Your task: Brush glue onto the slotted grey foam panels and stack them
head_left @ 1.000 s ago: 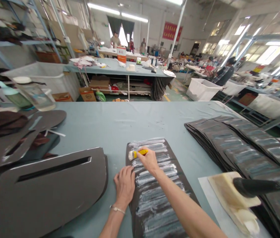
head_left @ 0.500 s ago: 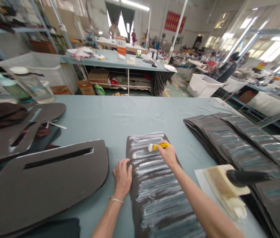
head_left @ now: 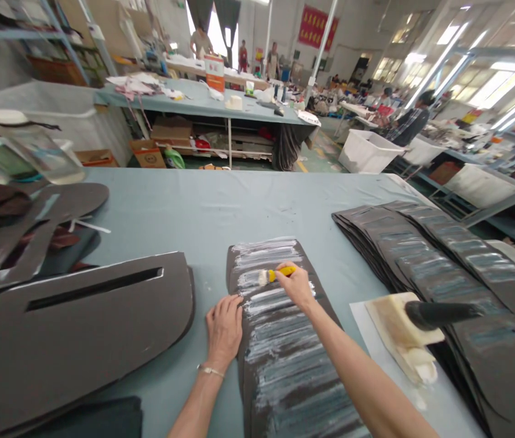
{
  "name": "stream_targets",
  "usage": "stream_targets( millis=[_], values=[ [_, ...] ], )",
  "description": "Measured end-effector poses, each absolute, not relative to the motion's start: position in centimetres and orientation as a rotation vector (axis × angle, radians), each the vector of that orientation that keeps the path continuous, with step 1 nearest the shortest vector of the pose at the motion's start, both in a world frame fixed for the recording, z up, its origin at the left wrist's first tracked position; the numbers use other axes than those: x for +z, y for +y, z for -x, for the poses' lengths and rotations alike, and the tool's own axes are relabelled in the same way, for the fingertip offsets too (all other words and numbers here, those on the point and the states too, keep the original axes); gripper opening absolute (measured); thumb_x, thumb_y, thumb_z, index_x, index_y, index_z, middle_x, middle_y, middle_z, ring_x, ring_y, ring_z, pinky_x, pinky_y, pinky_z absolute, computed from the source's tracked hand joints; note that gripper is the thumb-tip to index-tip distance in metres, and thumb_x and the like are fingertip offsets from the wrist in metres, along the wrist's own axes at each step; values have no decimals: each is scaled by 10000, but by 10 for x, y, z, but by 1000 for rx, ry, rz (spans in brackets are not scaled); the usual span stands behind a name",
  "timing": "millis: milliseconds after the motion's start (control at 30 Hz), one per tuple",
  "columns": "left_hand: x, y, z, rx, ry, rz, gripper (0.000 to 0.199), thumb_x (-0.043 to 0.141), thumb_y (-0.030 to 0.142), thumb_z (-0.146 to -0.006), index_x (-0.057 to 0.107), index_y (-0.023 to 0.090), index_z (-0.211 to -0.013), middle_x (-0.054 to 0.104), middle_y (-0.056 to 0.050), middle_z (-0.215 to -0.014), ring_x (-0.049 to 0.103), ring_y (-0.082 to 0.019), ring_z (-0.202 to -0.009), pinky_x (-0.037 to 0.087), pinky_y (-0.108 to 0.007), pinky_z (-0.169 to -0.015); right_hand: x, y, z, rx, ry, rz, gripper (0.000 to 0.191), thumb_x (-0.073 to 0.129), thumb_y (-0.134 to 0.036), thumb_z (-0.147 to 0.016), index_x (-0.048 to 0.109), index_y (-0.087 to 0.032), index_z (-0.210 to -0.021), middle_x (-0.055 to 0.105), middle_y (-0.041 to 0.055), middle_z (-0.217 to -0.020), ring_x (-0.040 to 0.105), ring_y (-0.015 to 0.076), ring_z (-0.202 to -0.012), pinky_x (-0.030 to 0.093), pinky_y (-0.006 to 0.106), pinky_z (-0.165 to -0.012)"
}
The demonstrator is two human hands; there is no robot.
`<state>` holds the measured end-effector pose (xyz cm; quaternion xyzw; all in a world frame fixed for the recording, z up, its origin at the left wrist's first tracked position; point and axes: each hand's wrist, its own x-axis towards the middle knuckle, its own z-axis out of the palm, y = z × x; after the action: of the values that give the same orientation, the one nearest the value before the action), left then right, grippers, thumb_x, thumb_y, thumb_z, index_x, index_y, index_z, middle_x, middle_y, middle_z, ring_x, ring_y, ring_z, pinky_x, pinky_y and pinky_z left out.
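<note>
A dark panel (head_left: 257, 328) streaked with white, glue-like bands lies lengthwise in front of me. My right hand (head_left: 294, 285) is closed on a yellow-handled brush (head_left: 283, 273), whose pale bristles touch the panel's upper part. At the panel's left edge rests my left hand (head_left: 224, 325), its fingers close together and bent slightly, fingertips on the edge; whether they pinch it is hard to tell. A bracelet circles the left wrist. To the right, a cream container (head_left: 387, 322) with a black, handle-like piece (head_left: 442, 314) sits on a white sheet.
Stacked dark panels (head_left: 421, 261) with streaks cover the table's right side. Slotted dark panels (head_left: 102, 328) lie on the left, with bottles (head_left: 41, 149) behind them. Beyond the blue-green table (head_left: 257, 201) are another table (head_left: 170, 100), white bins (head_left: 369, 150) and several people.
The brush and my right hand have moved left across the panel's upper part. The view has shifted slightly, and another person shows in the background. My left hand stays at the panel's edge.
</note>
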<state>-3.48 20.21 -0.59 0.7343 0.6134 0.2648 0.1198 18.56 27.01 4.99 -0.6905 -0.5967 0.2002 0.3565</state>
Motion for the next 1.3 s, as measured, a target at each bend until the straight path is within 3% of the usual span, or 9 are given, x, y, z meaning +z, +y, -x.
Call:
stream_targets(
  millis=[200, 367, 500, 800, 1067, 1300],
  values=[
    [-13, 204, 39, 817, 1751, -2060, 271, 369, 285, -910, 556, 260, -1104, 592, -47, -1191, 492, -202, -1146, 318, -408, -983, 64, 260, -245, 198, -1259, 2005, 226, 488, -339, -715, 632, -170, -755, 590, 6, -605, 486, 136, -556, 373, 236, -593],
    [-13, 195, 43, 919, 1722, -1989, 298, 377, 304, -908, 515, 226, -1161, 575, -70, -1207, 488, -196, -1158, 346, -383, -973, 64, 246, -153, 594, -1440, 1638, 205, 520, -356, -762, 634, -188, -789, 600, -21, -636, 491, 110, -541, 387, 211, -579],
    [-11, 183, 39, 783, 1737, -2151, 289, 364, 261, -912, 548, 245, -1134, 587, -59, -1216, 478, -203, -1182, 317, -399, -980, 51, 240, -112, 748, -1516, 1538, 182, 544, -336, -748, 649, -194, -788, 630, -19, -675, 535, 115, -588, 405, 210, -612],
    [-11, 180, 35, 773, 1806, -2191, 284, 386, 276, -906, 559, 244, -1129, 598, -72, -1211, 482, -210, -1180, 307, -402, -970, 49, 244, -269, 318, -1248, 2014, 200, 534, -335, -675, 651, -187, -741, 584, -22, -550, 503, 124, -507, 378, 214, -523],
    [-13, 179, 35, 798, 1793, -2185, 281, 392, 294, -903, 558, 245, -1126, 599, -70, -1207, 492, -211, -1164, 315, -401, -969, 67, 238, -288, 446, -1197, 2075, 220, 516, -314, -696, 656, -197, -818, 597, -33, -526, 530, 120, -434, 405, 216, -500],
    [-11, 178, 36, 758, 1810, -2175, 273, 394, 295, -904, 552, 258, -1123, 593, -55, -1213, 481, -204, -1179, 318, -403, -980, 73, 234, -209, 445, -1422, 1766, 198, 549, -342, -719, 691, -205, -735, 687, 28, -790, 608, 172, -754, 452, 264, -725]
  ],
)
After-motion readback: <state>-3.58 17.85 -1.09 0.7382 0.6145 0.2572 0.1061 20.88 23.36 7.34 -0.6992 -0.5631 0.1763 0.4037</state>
